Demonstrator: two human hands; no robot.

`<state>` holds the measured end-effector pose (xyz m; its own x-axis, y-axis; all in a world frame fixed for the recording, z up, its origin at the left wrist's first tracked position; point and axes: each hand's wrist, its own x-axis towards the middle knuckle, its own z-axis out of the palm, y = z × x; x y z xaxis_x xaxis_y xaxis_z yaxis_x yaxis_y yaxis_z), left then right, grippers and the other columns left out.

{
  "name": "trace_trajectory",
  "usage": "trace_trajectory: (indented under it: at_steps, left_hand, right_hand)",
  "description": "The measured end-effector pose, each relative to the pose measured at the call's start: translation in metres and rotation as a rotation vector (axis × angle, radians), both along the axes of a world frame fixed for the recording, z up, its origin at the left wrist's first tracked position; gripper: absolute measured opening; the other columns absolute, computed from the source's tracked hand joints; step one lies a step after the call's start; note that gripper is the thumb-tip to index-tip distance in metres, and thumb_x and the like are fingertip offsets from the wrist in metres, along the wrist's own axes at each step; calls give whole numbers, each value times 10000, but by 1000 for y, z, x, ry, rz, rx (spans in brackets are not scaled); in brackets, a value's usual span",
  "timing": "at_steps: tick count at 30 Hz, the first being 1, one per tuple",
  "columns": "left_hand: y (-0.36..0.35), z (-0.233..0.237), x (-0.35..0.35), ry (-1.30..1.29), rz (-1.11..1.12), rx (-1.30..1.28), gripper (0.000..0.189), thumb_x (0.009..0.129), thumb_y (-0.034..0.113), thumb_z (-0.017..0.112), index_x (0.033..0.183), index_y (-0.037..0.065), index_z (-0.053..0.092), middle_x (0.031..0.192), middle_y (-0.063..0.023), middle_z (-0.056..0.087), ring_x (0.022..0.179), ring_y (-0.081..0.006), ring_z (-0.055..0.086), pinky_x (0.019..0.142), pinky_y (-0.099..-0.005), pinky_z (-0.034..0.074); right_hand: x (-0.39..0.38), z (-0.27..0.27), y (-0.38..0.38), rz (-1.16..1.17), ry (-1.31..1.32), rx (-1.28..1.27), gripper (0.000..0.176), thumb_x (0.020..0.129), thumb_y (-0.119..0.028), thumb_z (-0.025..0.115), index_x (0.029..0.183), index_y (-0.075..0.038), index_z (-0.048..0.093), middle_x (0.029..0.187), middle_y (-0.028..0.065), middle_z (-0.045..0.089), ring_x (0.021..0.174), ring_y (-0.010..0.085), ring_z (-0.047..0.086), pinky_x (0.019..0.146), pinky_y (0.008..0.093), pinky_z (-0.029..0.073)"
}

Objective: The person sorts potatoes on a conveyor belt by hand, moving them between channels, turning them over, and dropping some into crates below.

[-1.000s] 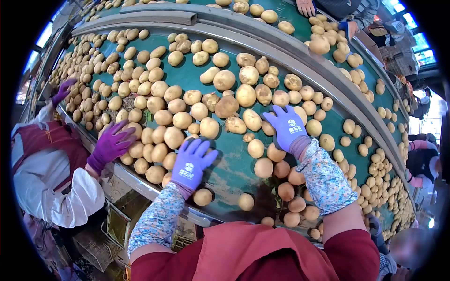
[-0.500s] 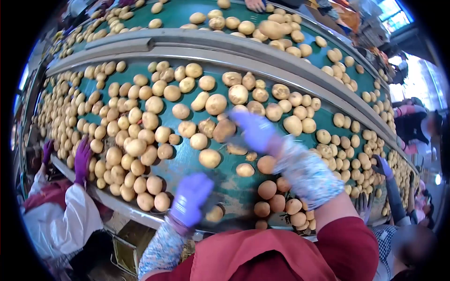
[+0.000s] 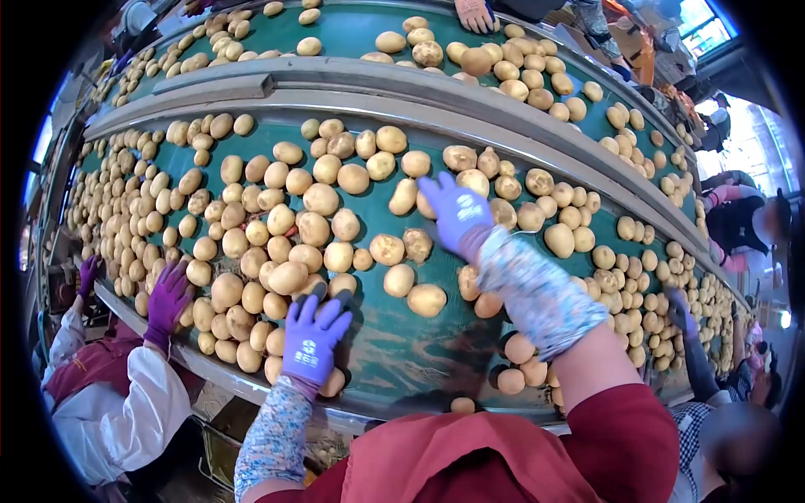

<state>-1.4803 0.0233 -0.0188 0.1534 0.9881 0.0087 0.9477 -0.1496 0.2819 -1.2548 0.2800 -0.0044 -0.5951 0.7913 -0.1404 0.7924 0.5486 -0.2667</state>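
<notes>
My left hand [image 3: 312, 342], in a purple glove with dark fingertips, rests at the near side of the belt. Its fingers are spread, their tips against potatoes at the edge of a dense cluster. One potato [image 3: 334, 382] lies beside its wrist. Farther out, my right hand [image 3: 459, 215], gloved alike, reaches over the belt with fingers apart. Its fingertips lie at a potato [image 3: 426, 206] partly hidden under them, and another potato [image 3: 402, 196] sits just left of them. Neither hand is closed around a potato.
The green belt [image 3: 394, 352] carries many potatoes. A metal divider [image 3: 352, 84] separates it from a second potato belt, where a co-worker's gloved hand [image 3: 475, 15] rests. Co-workers' purple-gloved hand [image 3: 168, 302] at left and dark-gloved hand [image 3: 679, 312] at right are over the potatoes.
The potatoes have shifted rightward along the belt. My left hand has moved left to the cluster. My right hand, blurred before, has shifted slightly and now shows sharply with fingers spread.
</notes>
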Motion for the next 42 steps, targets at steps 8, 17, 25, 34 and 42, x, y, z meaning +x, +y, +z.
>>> trace_trajectory:
  at_steps: [8, 17, 25, 34, 42]
  left_hand:
    - [22, -22, -100, 72, 88, 171, 372, 878, 95, 555, 1204, 228, 675, 1392, -152, 541, 1304, -389, 470, 1147, -525, 305]
    - [35, -11, -204, 169, 638, 392, 481, 924, 81, 538, 1404, 72, 519, 1473, -244, 447, 1330, -447, 434, 1121, -492, 346]
    - [-5, 35, -53, -476, -382, -113, 337, 761, 216, 663, 1071, 96, 610, 1040, -135, 574, 987, -348, 547, 897, -501, 429]
    - [-7, 5, -93, -205, -401, 17, 331, 818, 160, 563, 1143, 166, 625, 1243, -69, 590, 1194, -281, 545, 1037, -494, 405]
    - [15, -22, -236, 151, -158, 46, 347, 883, 144, 535, 1199, 256, 624, 1361, -19, 576, 1294, -292, 492, 1135, -595, 283]
  right_hand:
    - [47, 49, 39, -397, 569, -412, 453, 873, -351, 711, 1187, -39, 616, 1032, 121, 666, 950, 217, 639, 830, 339, 517]
    - [146, -24, 90, -630, 117, 165, 629, 795, -249, 735, 1367, -129, 505, 1262, 283, 595, 1203, 450, 567, 1020, 484, 471]
    - [95, 42, 27, -189, -101, -519, 443, 794, -394, 711, 1064, -46, 668, 945, 124, 688, 947, 264, 648, 881, 351, 490]
    - [-63, 63, -45, -137, 207, -296, 570, 876, -406, 711, 1312, -66, 574, 1253, 159, 616, 1101, 272, 626, 931, 393, 516]
    - [-207, -6, -74, 18, 115, 219, 302, 872, -198, 610, 1165, -129, 625, 1038, 133, 579, 923, 359, 574, 769, 476, 498]
